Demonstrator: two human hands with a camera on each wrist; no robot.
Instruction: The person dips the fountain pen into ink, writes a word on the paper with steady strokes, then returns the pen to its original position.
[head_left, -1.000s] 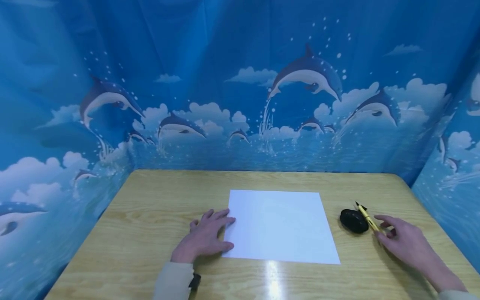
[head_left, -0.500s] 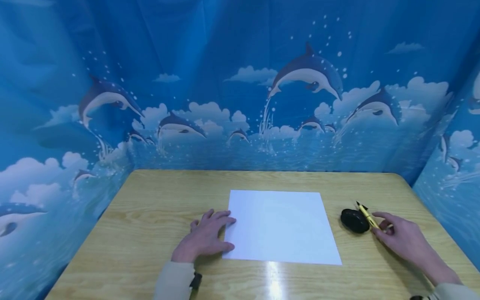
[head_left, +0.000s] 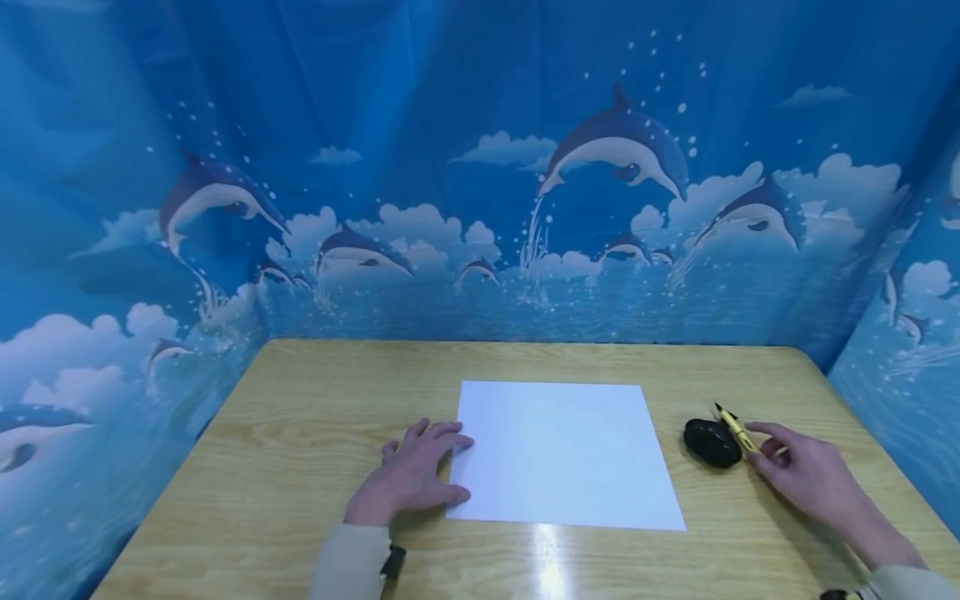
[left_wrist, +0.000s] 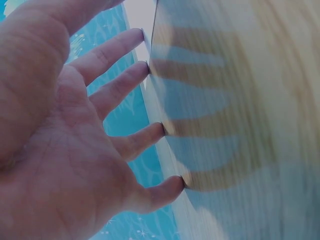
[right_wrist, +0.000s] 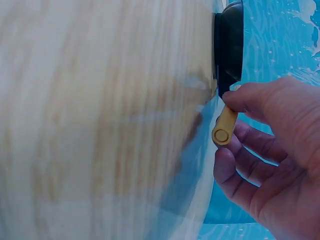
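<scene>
A white sheet of paper lies flat on the wooden table. My left hand rests at its left edge with fingers spread, index finger and thumb tips over the paper; in the left wrist view the fingertips touch the tabletop side. At the right, my right hand pinches the rear part of a yellow pen with a dark tip. The right wrist view shows the thumb on the yellow pen and curled fingers on its other side. The pen's front leans by a glossy black oval object.
The light wood table has its far edge against a blue curtain printed with dolphins, which also hangs at both sides. The black oval object stands between the paper and the right hand. A light reflection shines below the paper.
My right hand has moved slightly left and its fingers have closed on the pen. The left hand and the paper stay almost unchanged.
</scene>
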